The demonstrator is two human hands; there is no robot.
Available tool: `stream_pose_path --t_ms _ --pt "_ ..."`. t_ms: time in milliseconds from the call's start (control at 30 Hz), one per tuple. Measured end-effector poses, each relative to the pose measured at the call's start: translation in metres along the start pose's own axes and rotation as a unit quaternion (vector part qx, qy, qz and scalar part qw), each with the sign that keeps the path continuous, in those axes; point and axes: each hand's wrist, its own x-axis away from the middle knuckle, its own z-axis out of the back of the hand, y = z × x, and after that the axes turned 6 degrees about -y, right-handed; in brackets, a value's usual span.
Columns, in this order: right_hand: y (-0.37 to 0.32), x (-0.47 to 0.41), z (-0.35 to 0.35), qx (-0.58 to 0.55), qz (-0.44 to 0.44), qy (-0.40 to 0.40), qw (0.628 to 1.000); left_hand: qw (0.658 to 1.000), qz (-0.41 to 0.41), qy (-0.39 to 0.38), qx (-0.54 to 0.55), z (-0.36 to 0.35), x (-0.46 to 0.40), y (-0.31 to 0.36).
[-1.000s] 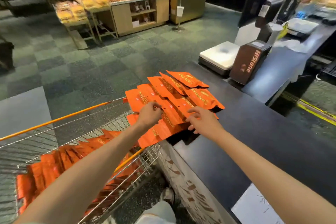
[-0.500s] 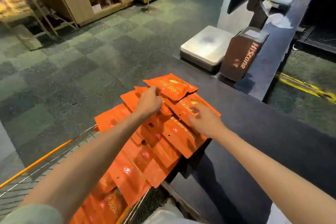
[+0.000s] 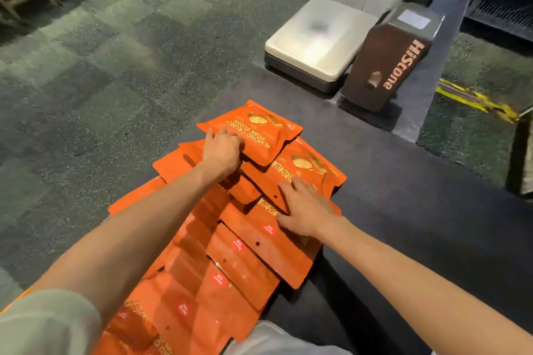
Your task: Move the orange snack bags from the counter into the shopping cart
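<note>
Several orange snack bags [image 3: 245,245] lie overlapping in a long pile on the dark counter [image 3: 403,210], running from the counter's middle down toward the bottom left. My left hand [image 3: 222,150] grips the near edge of the farthest bag [image 3: 259,130], fingers curled over it. My right hand [image 3: 305,207] rests flat with spread fingers on the bags beside it, just below another face-up bag [image 3: 308,167]. The shopping cart is out of view except a thin orange strip at the far left edge.
A white scale [image 3: 317,37] and a brown HiStone terminal [image 3: 389,60] stand at the counter's far end. Grey-green carpet tiles [image 3: 101,81] cover the floor on the left. Yellow floor tape [image 3: 476,98] lies to the right. Bare counter extends right of the bags.
The camera has tilted down and moved closer, so the cart has dropped out of view. My left hand has reached forward onto the farthest bag. My right hand stays pressed on the pile.
</note>
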Motion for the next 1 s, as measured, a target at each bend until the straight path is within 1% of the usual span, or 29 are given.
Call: stream_pose_path --t_ms 67,200,300,367,467,567,667,733,800,867,1000 --pt "0.0 -0.006 -0.005 0.004 0.001 0.008 1.0 1.0 -0.008 -0.014 -0.004 -0.004 -0.006 -0.004" --pt "0.0 -0.015 -0.005 0.039 0.013 0.045 0.998 0.999 -0.023 0.02 0.008 -0.009 -0.01 -0.007" --pt "0.002 -0.02 -0.001 0.045 0.026 0.08 0.995 0.999 -0.005 0.024 0.038 -0.002 -0.005 -0.002" --pt "0.003 -0.021 0.002 0.047 0.024 0.095 0.994 0.999 -0.002 0.03 0.035 0.004 -0.001 0.0" --pt "0.008 -0.017 0.007 0.049 0.018 0.118 0.992 0.998 -0.009 0.055 0.026 0.014 0.007 0.003" --pt "0.012 -0.003 0.017 0.047 0.006 0.158 0.986 0.996 -0.014 0.086 0.02 0.027 0.02 0.005" --pt "0.016 0.017 0.031 0.045 0.001 0.201 0.979 0.989 -0.019 0.143 0.039 0.042 0.034 0.003" --pt "0.022 0.034 0.04 0.033 -0.009 0.241 0.97 0.98 -0.031 0.186 0.065 0.055 0.05 0.005" --pt "0.029 0.042 0.047 -0.013 -0.019 0.274 0.962 0.973 -0.041 0.208 0.087 0.065 0.061 0.006" --pt "0.032 0.058 0.051 -0.046 -0.023 0.29 0.956 0.969 -0.044 0.221 0.104 0.073 0.076 0.012" --pt "0.035 0.099 0.046 -0.074 -0.01 0.317 0.945 0.958 -0.036 0.252 0.133 0.087 0.112 0.03"
